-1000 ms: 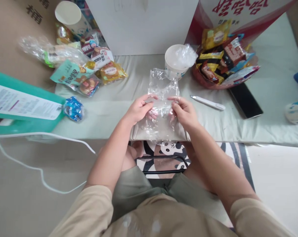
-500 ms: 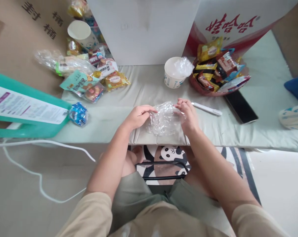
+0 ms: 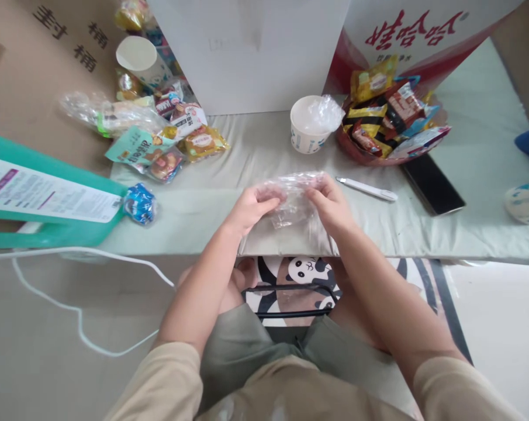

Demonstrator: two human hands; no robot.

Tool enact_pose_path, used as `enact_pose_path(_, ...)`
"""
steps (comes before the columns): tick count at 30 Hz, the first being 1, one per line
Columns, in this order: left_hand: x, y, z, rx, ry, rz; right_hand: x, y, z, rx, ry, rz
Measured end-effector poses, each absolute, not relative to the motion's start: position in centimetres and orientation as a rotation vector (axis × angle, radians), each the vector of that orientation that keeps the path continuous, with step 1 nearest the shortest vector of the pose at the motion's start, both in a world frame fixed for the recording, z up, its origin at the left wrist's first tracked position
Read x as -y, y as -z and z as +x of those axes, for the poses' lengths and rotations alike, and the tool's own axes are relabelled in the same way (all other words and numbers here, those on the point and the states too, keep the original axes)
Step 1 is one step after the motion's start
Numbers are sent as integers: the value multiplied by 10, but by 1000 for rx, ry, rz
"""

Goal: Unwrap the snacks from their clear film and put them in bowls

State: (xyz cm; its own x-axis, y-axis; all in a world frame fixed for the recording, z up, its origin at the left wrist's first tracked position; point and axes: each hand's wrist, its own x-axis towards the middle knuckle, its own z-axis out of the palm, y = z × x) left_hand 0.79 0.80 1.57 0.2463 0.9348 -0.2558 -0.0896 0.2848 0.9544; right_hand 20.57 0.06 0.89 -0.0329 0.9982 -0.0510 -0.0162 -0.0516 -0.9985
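Nearest the camera are the person's beige sleeves and grey-green lap, and below the knees a rug [image 3: 306,270] printed with black-and-white pandas; a thin white cable [image 3: 84,257] loops across the pale floor to the left; beyond the knees runs the low worktop [image 3: 422,231], covered in soft, matt, pale green padding with a rounded front edge; over that edge the left hand [image 3: 252,207] and right hand [image 3: 329,202] meet on a clear plastic bag [image 3: 293,196], thin, glossy and heavily crinkled, bunched into a loose wad just above the padding; the fingers of both hands are curled shut, pinching the film from either side, the left at its left end and the right at its upper right; just right of the right hand lies a slim white pen-shaped tool [image 3: 367,187], and further right a flat black phone [image 3: 431,184] with a shiny face; at the left edge a teal box [image 3: 40,204] with a white printed label lies flat, with a small crumpled blue foil packet [image 3: 139,203] touching its corner; further back, a white paper cup [image 3: 308,124] holds more crumpled clear film, and beside it a red bowl [image 3: 365,153] is heaped with glossy yellow, red and blue snack packets [image 3: 389,108]; far left, more snack wrappers [image 3: 159,140] sprawl near a second paper cup [image 3: 142,59] lying tilted; behind stands a plain white box [image 3: 251,52].
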Motion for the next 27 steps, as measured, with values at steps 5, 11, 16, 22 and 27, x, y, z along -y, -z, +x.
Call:
enact_pose_path(5,-8,-19,7,-1212,-891,1020,5,-14,205,1287,-1545,-1244)
enact_pose_path(11,-10,-29,-3,-989,-820,875,1,-20,215,1090,-1682,-964)
enact_pose_path(16,-18,-28,2,-1005,-820,905,-7,-23,228,1241,-1625,-982)
enact_pose_path(22,-20,-13,19,-1406,-1014,1130,-15,-20,227,1225,-1300,-1350)
enact_pose_path(27,-54,-68,31,-1973,-1398,1548,-22,-17,236,1099,-1139,-1327)
